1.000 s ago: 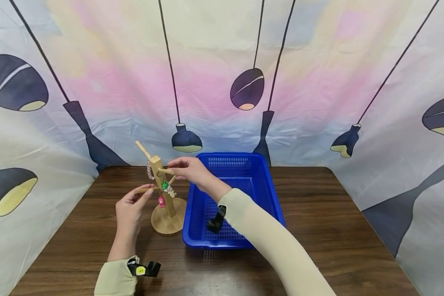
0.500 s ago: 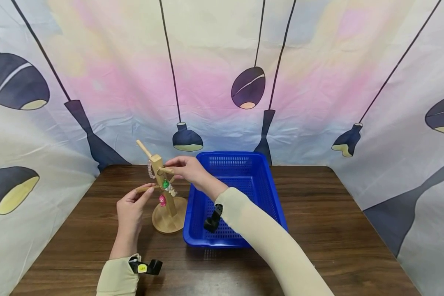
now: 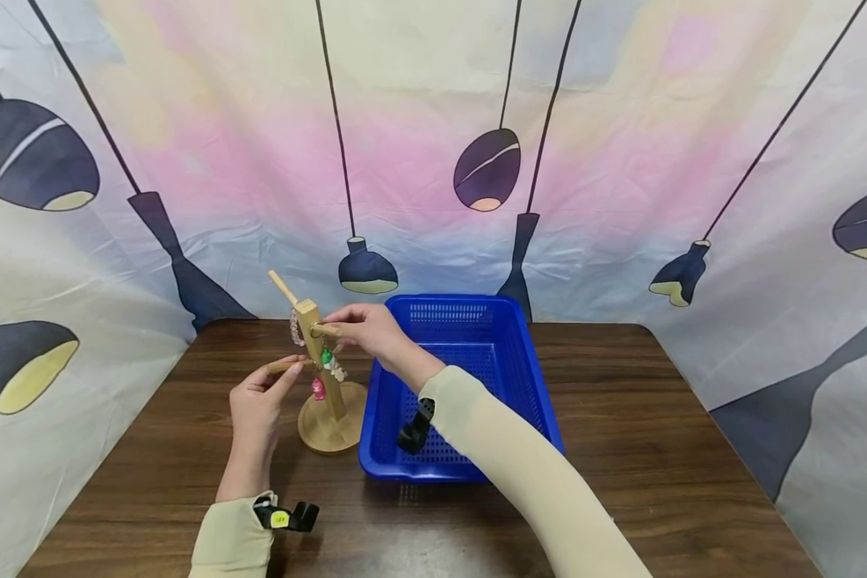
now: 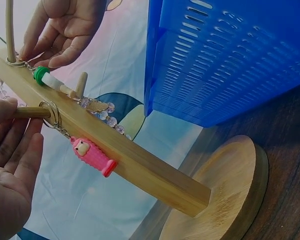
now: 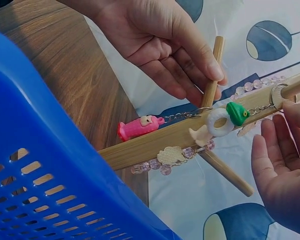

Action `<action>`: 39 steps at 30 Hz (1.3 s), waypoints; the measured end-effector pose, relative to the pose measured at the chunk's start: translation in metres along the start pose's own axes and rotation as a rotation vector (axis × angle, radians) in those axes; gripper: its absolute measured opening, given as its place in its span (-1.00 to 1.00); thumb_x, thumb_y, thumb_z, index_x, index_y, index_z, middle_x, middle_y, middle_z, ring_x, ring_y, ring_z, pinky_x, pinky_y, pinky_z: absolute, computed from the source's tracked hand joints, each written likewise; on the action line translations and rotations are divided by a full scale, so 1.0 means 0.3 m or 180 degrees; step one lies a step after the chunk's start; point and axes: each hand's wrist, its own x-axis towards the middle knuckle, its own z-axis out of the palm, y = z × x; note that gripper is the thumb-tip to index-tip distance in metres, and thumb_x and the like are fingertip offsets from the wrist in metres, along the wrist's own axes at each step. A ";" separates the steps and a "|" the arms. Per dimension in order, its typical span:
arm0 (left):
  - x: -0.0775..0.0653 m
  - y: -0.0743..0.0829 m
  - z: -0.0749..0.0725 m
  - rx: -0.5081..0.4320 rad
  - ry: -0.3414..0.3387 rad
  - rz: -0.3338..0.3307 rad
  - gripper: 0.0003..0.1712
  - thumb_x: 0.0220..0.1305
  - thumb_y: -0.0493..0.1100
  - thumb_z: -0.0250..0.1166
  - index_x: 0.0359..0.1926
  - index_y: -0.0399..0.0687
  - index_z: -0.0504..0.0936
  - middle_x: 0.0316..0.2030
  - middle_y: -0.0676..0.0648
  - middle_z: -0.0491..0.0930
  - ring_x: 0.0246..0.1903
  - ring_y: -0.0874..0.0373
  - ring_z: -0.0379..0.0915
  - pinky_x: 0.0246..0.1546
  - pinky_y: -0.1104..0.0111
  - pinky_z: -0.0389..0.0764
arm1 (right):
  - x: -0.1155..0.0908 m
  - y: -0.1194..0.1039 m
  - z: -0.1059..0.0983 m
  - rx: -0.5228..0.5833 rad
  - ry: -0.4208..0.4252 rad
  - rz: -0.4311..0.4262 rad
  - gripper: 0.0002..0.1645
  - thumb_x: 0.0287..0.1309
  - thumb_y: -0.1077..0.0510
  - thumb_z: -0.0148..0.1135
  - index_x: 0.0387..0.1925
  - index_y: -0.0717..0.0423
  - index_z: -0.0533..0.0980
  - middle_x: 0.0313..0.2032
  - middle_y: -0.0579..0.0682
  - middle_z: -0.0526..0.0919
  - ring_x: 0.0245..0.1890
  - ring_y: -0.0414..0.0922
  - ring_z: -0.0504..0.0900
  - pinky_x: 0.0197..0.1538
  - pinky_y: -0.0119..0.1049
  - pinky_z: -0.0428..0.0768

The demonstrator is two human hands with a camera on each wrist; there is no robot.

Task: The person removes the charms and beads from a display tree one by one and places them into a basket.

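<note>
A wooden peg stand (image 3: pixel 335 397) holds two keychains and clear pink bead bracelets. My left hand (image 3: pixel 254 405) pinches a lower peg between thumb and fingers, as the right wrist view shows. On that peg, near the post, hangs the ring of a pink figure keychain (image 4: pixel 94 156). My right hand (image 3: pixel 372 329) is at the upper peg, its fingertips at the ring of a keychain with a green and white charm (image 5: pixel 236 114). A bead bracelet (image 5: pixel 152 166) with a flat charm hangs from another peg. A second bead bracelet (image 3: pixel 296 327) hangs on the far side.
Right of the stand, close to its base, a blue perforated basket (image 3: pixel 538 385) sits under my right forearm. Both stand on a dark wooden table (image 3: pixel 621 417). A curtain (image 3: pixel 419 185) printed with lamps hangs behind the table.
My hands stay at the same pegs, with only slight finger movement. The whole scene shifts slightly in the head view.
</note>
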 end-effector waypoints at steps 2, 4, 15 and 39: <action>0.000 -0.001 0.000 0.0012 0.0007 0.0000 -0.72 0.29 -0.41 0.38 -0.31 0.11 0.82 -0.40 0.29 0.79 -0.32 0.43 0.70 -0.25 0.65 0.70 | -0.001 0.000 0.000 -0.0014 0.0028 -0.0027 -0.72 0.36 0.29 0.28 0.04 0.34 0.67 0.16 0.24 0.68 0.09 0.20 0.71 0.16 0.01 0.75; 0.000 -0.001 0.001 0.0036 0.0015 -0.0007 -0.72 0.29 -0.40 0.38 -0.32 0.12 0.82 -0.41 0.29 0.79 -0.32 0.43 0.70 -0.24 0.65 0.69 | -0.004 0.000 -0.001 -0.0016 0.0041 -0.0025 -0.72 0.36 0.29 0.28 0.03 0.35 0.67 0.15 0.25 0.68 0.04 0.13 0.74 0.21 0.05 0.72; 0.004 0.002 0.007 0.0155 0.0054 0.0043 -0.87 0.28 -0.40 0.39 -0.20 -0.18 0.81 -0.42 0.32 0.78 -0.33 0.46 0.69 -0.23 0.69 0.68 | -0.006 0.003 -0.007 0.0133 0.0006 -0.0026 -0.70 0.37 0.29 0.27 0.05 0.36 0.65 0.11 0.28 0.70 -0.20 -0.19 0.76 0.18 -0.05 0.75; 0.003 0.005 0.012 0.0033 0.0007 0.0200 -0.62 0.27 -0.51 0.34 -0.37 0.11 0.80 -0.43 0.27 0.79 -0.36 0.44 0.69 -0.29 0.68 0.68 | -0.028 -0.004 -0.010 0.0350 -0.0077 -0.0067 -0.68 0.38 0.37 0.21 0.09 0.49 0.58 0.11 0.39 0.67 -0.40 -0.36 0.64 0.27 0.06 0.67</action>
